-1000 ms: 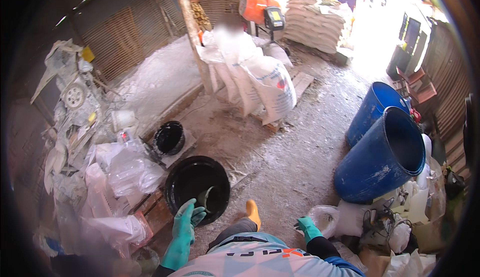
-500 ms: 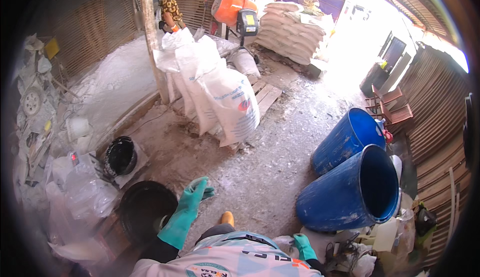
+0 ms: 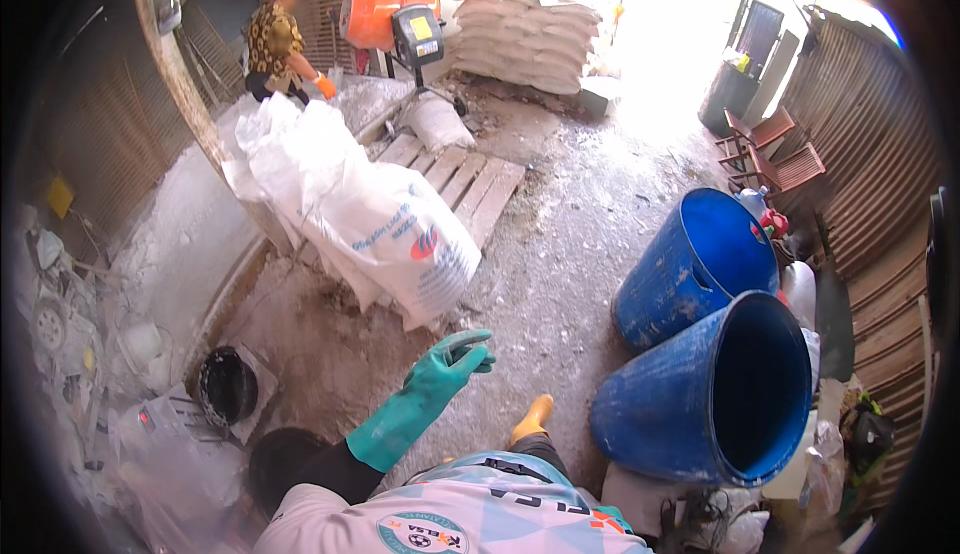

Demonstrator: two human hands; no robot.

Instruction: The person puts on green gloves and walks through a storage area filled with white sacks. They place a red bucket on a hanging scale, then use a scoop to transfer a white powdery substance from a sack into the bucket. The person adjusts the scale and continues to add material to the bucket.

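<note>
Head view, seen from my remote post: the green-gloved left hand (image 3: pixel 447 369) hovers over the dusty floor (image 3: pixel 560 284), its grip released, fingers loosely bent and apart from the white sacks (image 3: pixel 415 254) just ahead. Those sacks, the things nearest that hand, stand bunched at the near end of a slatted pallet (image 3: pixel 485 192). Behind the left forearm I see a black tub (image 3: pixel 275 464), partly covered by the sleeve, with a smaller black bucket (image 3: pixel 228 386) beyond it.

Of the right hand (image 3: pixel 611 516) I get only a sliver of green at the edge of the shirt (image 3: pixel 510 524); I cannot tell whether it is clenched or grasping anything. Nearest to it is the front barrel (image 3: pixel 650 409), blue, its mouth open, with a rear barrel (image 3: pixel 650 299) close behind.

At upper left, a co-worker (image 3: pixel 275 44) in a patterned top and orange glove (image 3: pixel 325 86) bends beside an orange mixer (image 3: pixel 375 16). Stacked bags (image 3: pixel 525 39) rise farther back; wooden chairs (image 3: pixel 785 169) stand at right.
</note>
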